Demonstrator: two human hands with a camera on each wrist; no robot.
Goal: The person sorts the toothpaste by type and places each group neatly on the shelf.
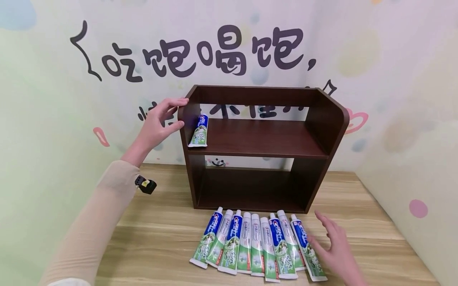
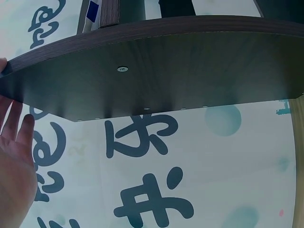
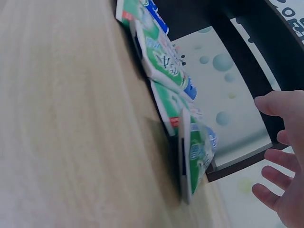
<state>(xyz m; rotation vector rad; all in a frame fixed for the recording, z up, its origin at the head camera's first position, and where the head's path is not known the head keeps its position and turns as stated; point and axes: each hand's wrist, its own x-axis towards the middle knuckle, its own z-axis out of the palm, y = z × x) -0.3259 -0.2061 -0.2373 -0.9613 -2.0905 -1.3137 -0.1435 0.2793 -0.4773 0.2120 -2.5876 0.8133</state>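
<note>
A dark brown two-tier shelf [image 1: 264, 137] stands on the table. My left hand [image 1: 157, 123] holds its left side panel [image 2: 156, 71] near the upper front edge, with the fingers and thumb apart. One toothpaste tube [image 1: 199, 133], blue and green, leans on the upper tier against that panel. Several toothpaste tubes [image 1: 232, 246] lie in a row in front of the shelf. My right hand [image 1: 336, 246] hovers beside the rightmost toothpaste tube [image 1: 309, 250], its thumb and fingers spread and holding nothing. The right wrist view shows this hand [image 3: 285, 152] apart from the tubes.
The wooden table [image 1: 154, 234] reaches to walls on the left, back and right. Large dark lettering [image 1: 229, 51] covers the back wall. A small black device [image 1: 146, 185] sits at my left wrist. The lower tier [image 1: 247, 186] is open at the front.
</note>
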